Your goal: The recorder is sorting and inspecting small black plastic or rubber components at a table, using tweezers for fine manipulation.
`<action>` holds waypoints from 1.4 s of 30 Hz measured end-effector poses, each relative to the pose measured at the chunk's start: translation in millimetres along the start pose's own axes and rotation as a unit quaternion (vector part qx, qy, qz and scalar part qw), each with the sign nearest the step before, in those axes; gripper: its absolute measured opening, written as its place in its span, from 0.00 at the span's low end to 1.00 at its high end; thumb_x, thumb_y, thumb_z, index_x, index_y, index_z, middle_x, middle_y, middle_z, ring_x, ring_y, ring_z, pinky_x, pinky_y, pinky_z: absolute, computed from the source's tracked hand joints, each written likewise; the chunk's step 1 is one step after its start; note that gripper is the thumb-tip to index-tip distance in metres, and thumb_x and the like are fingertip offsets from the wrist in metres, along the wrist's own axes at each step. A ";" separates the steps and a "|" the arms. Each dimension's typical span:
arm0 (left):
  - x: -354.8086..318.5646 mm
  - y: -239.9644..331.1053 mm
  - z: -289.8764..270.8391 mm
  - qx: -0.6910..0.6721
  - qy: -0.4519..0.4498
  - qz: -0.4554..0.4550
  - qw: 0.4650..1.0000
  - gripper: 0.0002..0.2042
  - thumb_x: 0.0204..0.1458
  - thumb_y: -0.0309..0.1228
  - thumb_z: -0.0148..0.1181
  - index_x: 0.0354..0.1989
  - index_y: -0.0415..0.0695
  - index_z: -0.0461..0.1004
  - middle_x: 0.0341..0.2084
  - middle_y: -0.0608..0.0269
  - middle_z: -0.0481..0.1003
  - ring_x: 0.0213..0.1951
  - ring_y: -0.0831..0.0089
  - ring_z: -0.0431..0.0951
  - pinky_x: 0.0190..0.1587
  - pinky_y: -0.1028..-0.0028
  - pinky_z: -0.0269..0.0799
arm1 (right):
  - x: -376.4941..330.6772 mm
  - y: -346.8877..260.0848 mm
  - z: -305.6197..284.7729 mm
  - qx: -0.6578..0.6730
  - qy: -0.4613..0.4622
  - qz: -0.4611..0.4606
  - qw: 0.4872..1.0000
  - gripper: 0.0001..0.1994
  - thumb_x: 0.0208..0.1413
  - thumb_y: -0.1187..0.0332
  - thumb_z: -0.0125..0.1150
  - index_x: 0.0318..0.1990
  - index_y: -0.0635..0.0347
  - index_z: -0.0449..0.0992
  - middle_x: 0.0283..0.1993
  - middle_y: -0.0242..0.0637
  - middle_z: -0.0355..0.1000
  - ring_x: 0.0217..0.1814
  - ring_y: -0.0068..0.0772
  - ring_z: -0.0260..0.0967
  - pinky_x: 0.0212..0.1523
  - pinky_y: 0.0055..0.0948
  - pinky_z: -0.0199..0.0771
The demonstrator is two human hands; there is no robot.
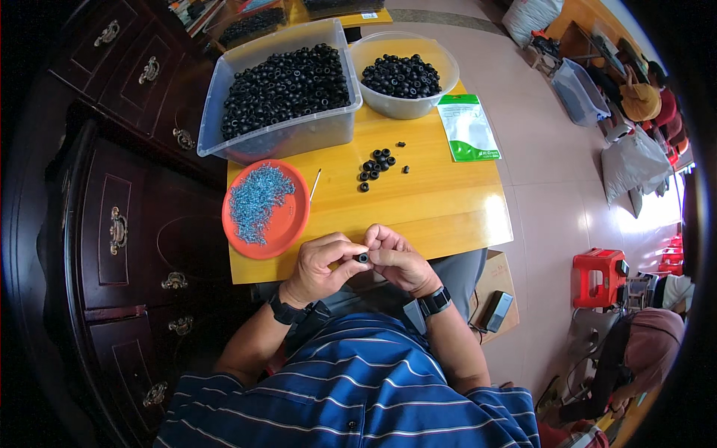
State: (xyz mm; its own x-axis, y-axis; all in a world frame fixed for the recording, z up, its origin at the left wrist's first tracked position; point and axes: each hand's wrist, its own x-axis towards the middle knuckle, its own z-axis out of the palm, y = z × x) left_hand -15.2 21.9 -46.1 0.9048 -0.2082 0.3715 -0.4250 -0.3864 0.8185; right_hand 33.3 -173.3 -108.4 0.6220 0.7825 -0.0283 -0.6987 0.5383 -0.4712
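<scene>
1. Yellow wood forms the surface (441,205), along whose near edge the work is being done.
2. Its far left corner is taken up by a clear rectangular tub (310,138), heaped with black rings.
3. At the far edge, just right of the tub, a clear round bowl (403,110) is set, partly filled with similar pieces.
4. Beside the left edge, toward the near left corner, a red plate (290,220) is partly covered by small pale-blue pieces (256,200).
5. At the near edge, the grip of the left hand (323,261) is narrow: one ring is pinched between thumb and forefinger.
6. Just beside it, the right hand's (399,263) grip is drawn nearly together at the ring's side; whether anything tiny is held there cannot be told.
7. By the right edge, a green-and-clear packet (469,128) is laid, seemingly jutting past it.
8. Right of the plate, a white stick (315,185) is left lying.
9. Mid-surface, loose black rings (376,167) are clustered.
10. Above the near edge, the held ring (362,258) is turned hole-upward; fingertip handling of this single piece appears to be the step in hand, and a steady left pinch with fine right-finger alignment seems called for.
</scene>
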 end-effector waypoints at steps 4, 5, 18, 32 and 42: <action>-0.1 -1.8 -2.3 -0.002 -0.009 -0.012 1.000 0.11 0.49 0.22 0.73 0.41 0.40 0.81 0.25 0.61 0.76 0.26 0.71 0.77 0.30 0.73 0.71 | 1.7 0.0 8.0 -0.015 0.018 -0.009 1.000 0.07 0.64 0.75 0.63 0.46 0.57 0.72 0.39 0.27 0.75 0.41 0.18 0.73 0.45 0.20 0.73; -0.3 -2.4 -2.7 -0.005 -0.008 -0.015 1.000 0.11 0.49 0.22 0.73 0.41 0.40 0.81 0.25 0.61 0.76 0.26 0.71 0.77 0.30 0.73 0.71 | 2.2 0.0 10.2 -0.021 0.022 -0.016 0.999 0.07 0.64 0.75 0.63 0.45 0.57 0.72 0.38 0.26 0.75 0.41 0.18 0.73 0.45 0.20 0.73; 6.0 -1.0 -12.2 0.076 -0.018 0.014 0.997 0.12 0.47 0.20 0.72 0.40 0.39 0.80 0.25 0.60 0.75 0.26 0.70 0.77 0.28 0.72 0.71 | 7.1 9.0 12.9 -0.086 0.078 -0.075 0.990 0.06 0.62 0.75 0.66 0.41 0.58 0.73 0.37 0.26 0.74 0.38 0.16 0.72 0.42 0.19 0.73; 0.3 -3.8 -13.0 0.046 -0.006 -0.013 0.999 0.11 0.47 0.20 0.72 0.39 0.40 0.80 0.23 0.61 0.74 0.25 0.70 0.76 0.28 0.72 0.71 | 8.4 7.7 15.5 -0.120 0.082 -0.060 0.988 0.05 0.63 0.76 0.65 0.41 0.58 0.74 0.36 0.25 0.74 0.38 0.16 0.71 0.42 0.19 0.73; -4.9 -5.8 -11.3 0.033 0.005 -0.021 0.999 0.10 0.49 0.21 0.72 0.39 0.41 0.80 0.24 0.63 0.73 0.24 0.71 0.75 0.26 0.73 0.67 | 8.8 7.6 18.6 -0.129 0.093 -0.052 0.986 0.05 0.62 0.76 0.65 0.40 0.58 0.74 0.36 0.25 0.74 0.37 0.16 0.70 0.42 0.19 0.72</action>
State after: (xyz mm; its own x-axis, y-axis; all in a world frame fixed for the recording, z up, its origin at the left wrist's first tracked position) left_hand -16.9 35.3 -47.7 0.9221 -0.1809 0.3420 -0.3868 -0.4532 0.8031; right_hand 26.9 -156.5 -95.8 0.7566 0.6432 -0.1175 -0.5294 0.4972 -0.6874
